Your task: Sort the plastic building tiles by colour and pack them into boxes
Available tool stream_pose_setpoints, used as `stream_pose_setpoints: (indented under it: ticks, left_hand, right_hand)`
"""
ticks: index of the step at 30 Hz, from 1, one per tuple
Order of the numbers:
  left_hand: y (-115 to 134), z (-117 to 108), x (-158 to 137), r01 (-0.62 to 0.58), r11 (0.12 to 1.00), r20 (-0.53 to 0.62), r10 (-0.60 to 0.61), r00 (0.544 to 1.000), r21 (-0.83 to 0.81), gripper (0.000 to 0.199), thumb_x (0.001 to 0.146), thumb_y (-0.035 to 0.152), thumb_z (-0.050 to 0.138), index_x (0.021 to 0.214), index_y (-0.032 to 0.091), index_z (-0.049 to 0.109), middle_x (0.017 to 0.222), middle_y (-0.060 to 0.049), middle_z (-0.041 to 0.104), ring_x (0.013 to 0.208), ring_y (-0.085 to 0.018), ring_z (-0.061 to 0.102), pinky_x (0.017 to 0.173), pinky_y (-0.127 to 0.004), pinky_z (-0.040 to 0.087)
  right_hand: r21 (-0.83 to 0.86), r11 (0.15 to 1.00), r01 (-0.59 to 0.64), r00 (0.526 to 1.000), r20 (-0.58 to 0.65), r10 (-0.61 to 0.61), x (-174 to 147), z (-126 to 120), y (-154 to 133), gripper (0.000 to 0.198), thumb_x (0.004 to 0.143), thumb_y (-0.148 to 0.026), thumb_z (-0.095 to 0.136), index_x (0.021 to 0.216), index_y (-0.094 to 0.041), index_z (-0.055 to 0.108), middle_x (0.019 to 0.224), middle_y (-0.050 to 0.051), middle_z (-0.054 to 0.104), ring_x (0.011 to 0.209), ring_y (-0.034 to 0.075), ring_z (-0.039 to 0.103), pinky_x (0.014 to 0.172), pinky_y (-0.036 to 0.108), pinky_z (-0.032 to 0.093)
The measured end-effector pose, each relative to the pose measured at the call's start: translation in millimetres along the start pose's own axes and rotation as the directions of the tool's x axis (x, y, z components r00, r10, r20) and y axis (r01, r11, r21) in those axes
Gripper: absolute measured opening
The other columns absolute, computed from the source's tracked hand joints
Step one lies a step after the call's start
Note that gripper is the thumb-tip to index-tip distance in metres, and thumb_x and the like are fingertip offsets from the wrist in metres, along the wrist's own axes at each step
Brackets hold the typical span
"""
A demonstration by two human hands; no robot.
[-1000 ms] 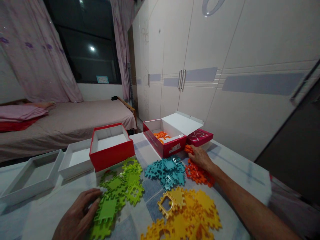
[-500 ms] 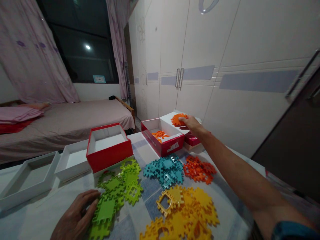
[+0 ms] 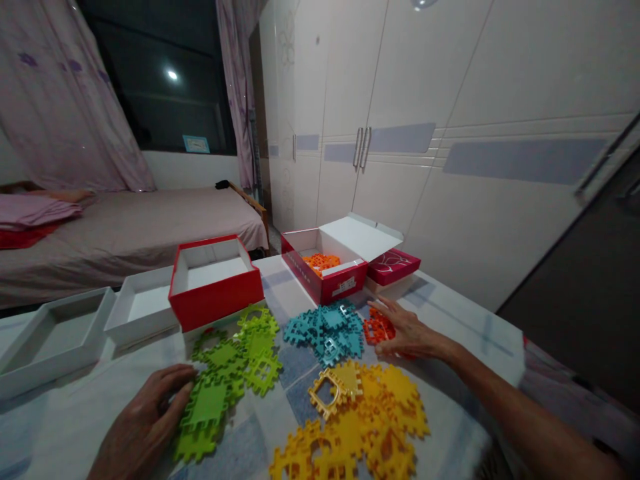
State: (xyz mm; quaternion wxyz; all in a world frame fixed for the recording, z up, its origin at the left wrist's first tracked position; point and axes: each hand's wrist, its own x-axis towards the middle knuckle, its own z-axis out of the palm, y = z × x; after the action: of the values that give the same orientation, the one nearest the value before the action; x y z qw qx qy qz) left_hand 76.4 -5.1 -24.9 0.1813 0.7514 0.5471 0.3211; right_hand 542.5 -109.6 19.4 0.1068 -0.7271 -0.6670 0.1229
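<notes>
Maroon box [image 3: 327, 288]: stood open at the far side of the table, orange pieces [image 3: 323, 262] inside; its front wall hid the lower part of them.
Flap [image 3: 360, 235]: white inside up, leaned back toward the wardrobe [image 3: 400, 87], over part of the magenta box [image 3: 395, 267].
Teal pile [image 3: 327, 327]: lay in front of the maroon box, just left of the red pieces [image 3: 379, 328].
Yellow pile [image 3: 347, 430]: biggest heap, nearest the body, in front of the teal and red ones.
Green pile [image 3: 213, 400]: ran along the left, up to the red box [image 3: 215, 298].
White tray [image 3: 145, 303]: beside the red box, with the grey tray [image 3: 65, 333] farther left.
Bed [image 3: 165, 213]: behind the table, below the window [image 3: 165, 73].
Red pieces: on the cloth [image 3: 255, 440], right of teal, partly covered by a hand.
Right hand [image 3: 410, 333]: palm down over the red pieces, fingers and thumb spread wide — contact underneath hard to tell; forearm came in from lower right.
Left hand [image 3: 145, 413]: low on the cloth, loosely curled, gap between thumb and forefinger, fingertips at the green pile's edge — touching or just beside, could not tell.
</notes>
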Motion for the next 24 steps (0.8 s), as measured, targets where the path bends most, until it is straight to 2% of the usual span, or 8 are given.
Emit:
stream_pose_setpoints:
  ticks: [3,5,9,12,16,20,22,24]
  left_hand:
    - [-2,1,1,-0.019,1.0,-0.007,0.019,1.0,0.02,0.036,0.074,0.053,0.048,0.086,0.026,0.069,0.101,-0.004,0.07,0.09,-0.022,0.067,0.08,-0.031,0.055]
    - [-2,1,1,-0.027,0.999,-0.012,0.028,1.0,0.027,0.036,0.074,0.053,0.047,0.084,0.026,0.069,0.101,-0.004,0.07,0.091,-0.022,0.067,0.082,-0.032,0.055]
    - [-2,1,1,-0.013,1.0,0.0,0.013,1.0,0.026,0.038,0.074,0.054,0.047,0.087,0.025,0.068,0.104,-0.004,0.069,0.093,-0.022,0.067,0.081,-0.031,0.055]
    - [-4,1,1,-0.009,1.0,0.005,0.009,1.0,0.027,0.037,0.074,0.054,0.048,0.087,0.025,0.068,0.104,-0.004,0.069,0.093,-0.022,0.067,0.079,-0.031,0.056]
    - [-7,1,1,-0.019,0.999,0.002,0.019,1.0,0.032,0.037,0.075,0.053,0.048,0.088,0.026,0.068,0.103,-0.004,0.07,0.092,-0.022,0.067,0.078,-0.03,0.056]
    - [-7,2,-1,-0.015,1.0,-0.004,0.015,1.0,0.018,0.036,0.075,0.053,0.048,0.088,0.026,0.068,0.103,-0.004,0.069,0.093,-0.022,0.067,0.078,-0.03,0.056]
    - [-6,2,-1,-0.002,1.0,0.001,0.002,1.0,0.019,0.037,0.075,0.054,0.048,0.089,0.026,0.068,0.104,-0.004,0.069,0.094,-0.022,0.067,0.08,-0.031,0.055]
    - [-4,2,0,0.0,1.0,0.004,0.0,1.0,0.018,0.037,0.075,0.054,0.048,0.089,0.026,0.068,0.104,-0.004,0.069,0.094,-0.022,0.066,0.081,-0.032,0.055]
  right_hand:
    - [-0.026,0.999,-0.039,0.999,-0.022,0.038,3,6,-3,0.096,0.062,-0.057,0.069,0.144,-0.021,0.034,0.15,0.018,0.026,0.137,0.036,0.025,0.108,0.053,0.022]
    - [-0.036,0.999,-0.04,0.998,-0.05,0.038,4,8,-4,0.086,0.065,-0.054,0.066,0.141,-0.021,0.039,0.145,0.017,0.036,0.133,0.034,0.032,0.106,0.051,0.025]
    - [-0.029,0.999,0.025,0.987,-0.161,-0.029,3,12,-2,0.057,0.072,-0.037,0.061,0.127,-0.021,0.053,0.128,0.012,0.053,0.117,0.028,0.047,0.097,0.045,0.036]
    - [0.008,0.996,0.088,0.97,-0.229,-0.084,3,15,4,0.038,0.073,-0.024,0.056,0.111,-0.022,0.063,0.114,0.008,0.06,0.104,0.023,0.053,0.094,0.038,0.041]
    - [0.096,0.987,0.13,0.928,-0.363,-0.087,6,17,8,0.028,0.077,-0.018,0.047,0.097,-0.022,0.066,0.105,0.006,0.063,0.1,0.02,0.056,0.092,0.035,0.044]
    - [0.206,0.973,0.099,0.854,-0.52,0.023,11,14,13,0.027,0.078,-0.021,0.042,0.092,-0.022,0.066,0.1,0.006,0.066,0.096,0.02,0.06,0.092,0.037,0.045]
    - [0.315,0.948,0.034,0.809,-0.566,0.159,14,11,19,0.027,0.076,-0.024,0.042,0.091,-0.021,0.065,0.098,0.006,0.067,0.092,0.021,0.061,0.089,0.038,0.047]
    - [0.49,0.872,-0.028,0.755,-0.561,0.34,17,5,26,0.027,0.074,-0.028,0.045,0.09,-0.021,0.064,0.093,0.006,0.067,0.085,0.021,0.063,0.082,0.039,0.05]
